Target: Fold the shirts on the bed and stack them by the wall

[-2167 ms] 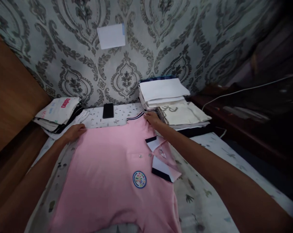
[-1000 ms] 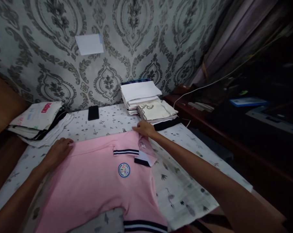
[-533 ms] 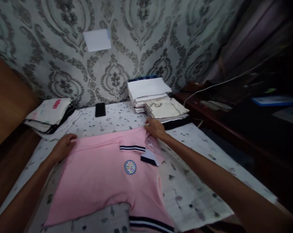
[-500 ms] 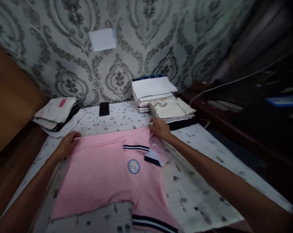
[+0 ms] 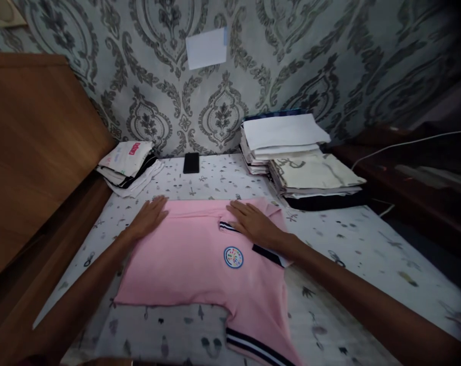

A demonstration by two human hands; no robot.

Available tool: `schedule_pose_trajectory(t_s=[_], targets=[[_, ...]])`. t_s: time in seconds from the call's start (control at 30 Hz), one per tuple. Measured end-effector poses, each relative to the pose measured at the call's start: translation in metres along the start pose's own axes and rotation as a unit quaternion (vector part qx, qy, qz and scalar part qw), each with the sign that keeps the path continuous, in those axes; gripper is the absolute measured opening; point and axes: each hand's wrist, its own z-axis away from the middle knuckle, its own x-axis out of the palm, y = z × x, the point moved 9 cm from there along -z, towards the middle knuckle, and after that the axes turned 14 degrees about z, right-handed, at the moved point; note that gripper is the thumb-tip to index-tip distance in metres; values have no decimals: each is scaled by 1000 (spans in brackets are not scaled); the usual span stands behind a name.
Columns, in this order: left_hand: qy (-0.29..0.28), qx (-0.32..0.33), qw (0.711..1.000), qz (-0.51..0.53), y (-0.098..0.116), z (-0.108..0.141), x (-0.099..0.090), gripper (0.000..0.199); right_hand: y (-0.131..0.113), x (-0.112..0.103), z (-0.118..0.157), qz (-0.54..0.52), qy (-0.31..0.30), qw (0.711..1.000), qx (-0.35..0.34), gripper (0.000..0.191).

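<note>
A pink polo shirt (image 5: pixel 177 264) lies sideways on the patterned sheet, its far side folded over toward me. Striped navy and white bands edge its sleeves, and a round badge (image 5: pixel 233 257) sits on the chest. My left hand (image 5: pixel 150 216) rests flat on the far left corner of the shirt, fingers stretched out. Near the shoulder, my right hand (image 5: pixel 253 219) lies flat too, covering part of the folded sleeve and its striped cuff. Neither hand grips the fabric.
Behind the shirt lies a black phone (image 5: pixel 191 163). Folded clothes (image 5: pixel 127 162) are stacked at the back left beside a wooden board (image 5: pixel 39 147). Taller stacks of folded clothes (image 5: pixel 287 133) stand at the back right. The patterned sheet (image 5: pixel 341 284) spreads around the shirt.
Both hands have gone from pinching the shirt's far edge to lying flat on it. The right hand now covers the folded sleeve. The view has swung left.
</note>
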Motion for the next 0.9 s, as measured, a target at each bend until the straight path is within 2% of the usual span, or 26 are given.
schedule_pose_trajectory(t_s=[0.1,0.17,0.23,0.3,0.4,0.47,0.53,0.67,0.8,0.9], targets=[[-10,-63,997,-50,-11,4,2,63,3,11,6,5,-34,999,9,52],[16,-58,997,-56,2,8,-2,63,-2,9,4,6,-42,999,6,52],[42,2,999,-31,37,14,2,57,-16,2,-5,6,-37,999,-10,51],[28,93,995,14,85,23,17,48,-34,-4,-19,3,-28,999,-27,45],[-67,211,975,37,147,39,54,42,-50,-7,-42,4,-23,1000,-19,29],[-100,243,965,13,166,43,71,42,-50,-4,-51,4,-23,1000,3,24],[-109,243,964,-12,168,40,79,47,-44,0,-54,-19,-17,999,21,32],[-124,189,974,-31,152,27,82,56,-26,3,-49,-117,32,992,40,49],[-100,127,986,-32,128,20,68,60,-26,0,-41,-161,48,985,26,51],[-64,54,996,-35,92,21,48,61,-35,-4,-35,-145,35,989,9,49]])
